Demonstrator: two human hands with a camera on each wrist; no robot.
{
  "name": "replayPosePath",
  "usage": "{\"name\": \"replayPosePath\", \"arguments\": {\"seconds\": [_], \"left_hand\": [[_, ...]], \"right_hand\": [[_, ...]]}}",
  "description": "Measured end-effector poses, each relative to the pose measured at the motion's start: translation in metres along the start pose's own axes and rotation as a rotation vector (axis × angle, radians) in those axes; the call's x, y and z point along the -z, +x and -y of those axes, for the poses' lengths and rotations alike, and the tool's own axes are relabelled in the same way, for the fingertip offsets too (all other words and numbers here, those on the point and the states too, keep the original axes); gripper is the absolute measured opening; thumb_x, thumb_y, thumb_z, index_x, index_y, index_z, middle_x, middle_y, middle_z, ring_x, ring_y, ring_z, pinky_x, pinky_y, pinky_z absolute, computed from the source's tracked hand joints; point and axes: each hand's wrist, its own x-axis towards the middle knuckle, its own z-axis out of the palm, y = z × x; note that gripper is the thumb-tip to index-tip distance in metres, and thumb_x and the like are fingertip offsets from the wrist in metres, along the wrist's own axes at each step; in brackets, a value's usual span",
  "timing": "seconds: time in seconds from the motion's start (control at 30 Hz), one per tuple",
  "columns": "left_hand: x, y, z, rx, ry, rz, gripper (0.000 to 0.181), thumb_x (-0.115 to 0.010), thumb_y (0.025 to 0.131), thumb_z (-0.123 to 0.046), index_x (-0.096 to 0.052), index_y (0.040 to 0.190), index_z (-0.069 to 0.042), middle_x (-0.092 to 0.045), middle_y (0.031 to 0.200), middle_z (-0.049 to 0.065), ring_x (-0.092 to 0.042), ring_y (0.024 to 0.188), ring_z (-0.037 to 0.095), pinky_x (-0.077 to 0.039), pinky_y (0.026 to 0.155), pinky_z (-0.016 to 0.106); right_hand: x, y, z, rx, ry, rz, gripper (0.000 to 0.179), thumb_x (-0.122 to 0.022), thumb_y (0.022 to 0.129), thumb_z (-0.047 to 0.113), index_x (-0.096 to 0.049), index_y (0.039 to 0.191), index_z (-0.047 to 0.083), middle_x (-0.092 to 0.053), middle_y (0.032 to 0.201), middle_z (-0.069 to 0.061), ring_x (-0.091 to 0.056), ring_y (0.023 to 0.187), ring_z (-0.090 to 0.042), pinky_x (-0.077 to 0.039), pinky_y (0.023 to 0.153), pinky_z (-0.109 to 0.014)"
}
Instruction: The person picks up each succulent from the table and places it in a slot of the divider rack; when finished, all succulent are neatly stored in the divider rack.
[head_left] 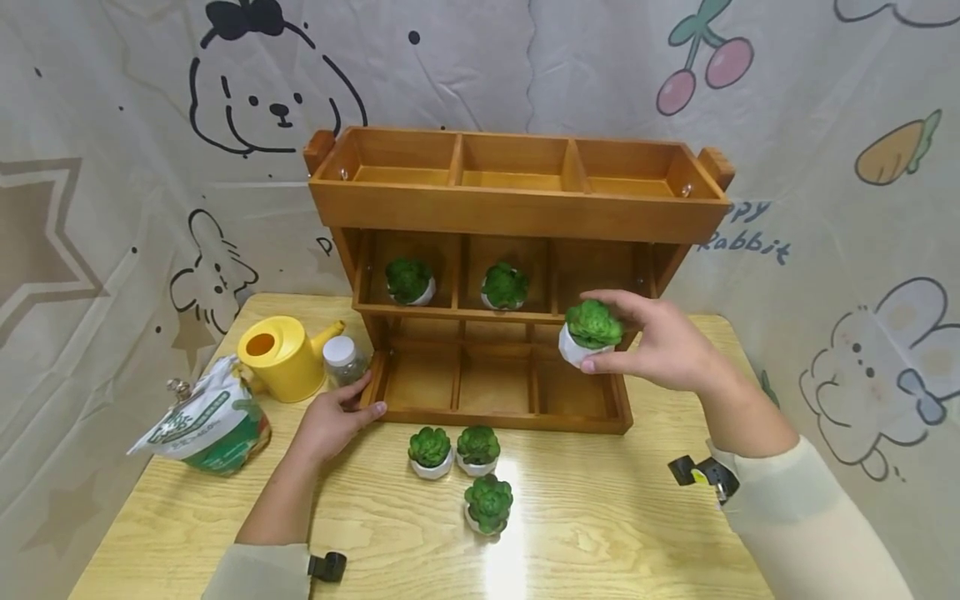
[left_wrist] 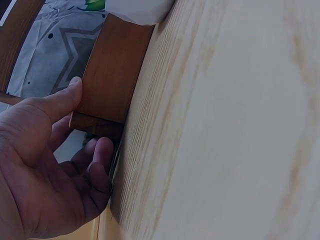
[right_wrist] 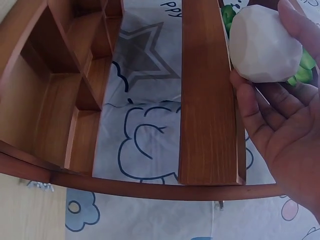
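Fingers of the right hand (head_left: pixel 663 340) grip a potted succulent (head_left: pixel 592 325) near the wooden shelf's (head_left: pixel 517 213) right edge, while the left hand's (head_left: pixel 336 423) hold its lower left corner.

wall curtain (head_left: pixel 802 183): "ppy Rabbit", start hidden | green-white bag (head_left: pixel 225 437): print illegible

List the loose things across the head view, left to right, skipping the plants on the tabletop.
White-and-green bag, yellow watering can, white-lidded jar, left shelf plant, center shelf plant, held plant in the right hand.
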Motion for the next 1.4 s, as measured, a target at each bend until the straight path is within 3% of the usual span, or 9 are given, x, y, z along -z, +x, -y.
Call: {"name": "replayPosePath", "arguments": {"seconds": [0.17,0.4,0.5,0.73,0.97,1.4], "left_hand": [[0.000,0.002,-0.001,0.010,0.004,0.001,0.073,-0.077,0.093,-0.045,-0.049,0.156,-0.020,-0.053,0.152,0.020,-0.061,0.124,0.035,-0.051,0.100,0.051],[0.002,0.002,0.000,0.027,0.006,0.006,0.077,-0.077,0.091,-0.052,-0.049,0.157,-0.021,-0.053,0.151,0.021,-0.059,0.126,0.036,-0.050,0.101,0.052],[0.002,0.002,0.000,0.028,0.006,0.004,0.077,-0.078,0.091,-0.051,-0.049,0.156,-0.021,-0.054,0.151,0.021,-0.059,0.125,0.035,-0.050,0.101,0.051],[0.001,0.001,0.001,0.017,0.000,0.008,0.075,-0.077,0.093,-0.047,-0.048,0.157,-0.020,-0.053,0.150,0.025,-0.060,0.126,0.038,-0.050,0.101,0.052],[0.001,0.000,0.002,0.035,0.009,0.009,0.077,-0.077,0.092,-0.051,-0.049,0.157,-0.021,-0.054,0.150,0.023,-0.059,0.126,0.038,-0.049,0.102,0.053],[-0.001,0.001,0.001,0.048,-0.012,0.009,0.077,-0.078,0.091,-0.050,-0.048,0.157,-0.023,-0.051,0.153,0.020,-0.058,0.124,0.033,-0.050,0.100,0.050]], "right_hand": [[0.007,0.005,0.001,0.013,0.020,-0.023,0.080,-0.093,0.079,0.026,-0.056,0.147,0.008,-0.073,0.111,-0.001,-0.070,0.098,-0.019,-0.054,0.076,-0.028],[0.014,0.012,-0.001,-0.007,0.048,-0.068,0.077,-0.095,0.077,0.019,-0.059,0.143,0.007,-0.074,0.107,-0.002,-0.070,0.093,-0.018,-0.059,0.077,-0.027],[0.017,0.016,-0.002,-0.014,0.011,-0.088,0.076,-0.095,0.077,0.021,-0.059,0.143,0.007,-0.074,0.109,-0.004,-0.069,0.096,-0.019,-0.059,0.078,-0.029],[0.024,0.023,-0.005,-0.093,-0.030,-0.102,0.079,-0.093,0.079,0.032,-0.058,0.147,0.013,-0.073,0.120,-0.010,-0.067,0.113,-0.029,-0.053,0.094,-0.049],[0.026,0.032,-0.011,-0.138,-0.057,-0.094,0.082,-0.091,0.080,0.038,-0.055,0.149,0.014,-0.070,0.126,-0.012,-0.066,0.112,-0.029,-0.050,0.095,-0.049],[0.024,0.048,-0.018,-0.147,-0.094,-0.098,0.081,-0.091,0.081,0.031,-0.054,0.151,0.014,-0.058,0.140,-0.017,-0.058,0.119,-0.035,-0.044,0.106,-0.054]]}}
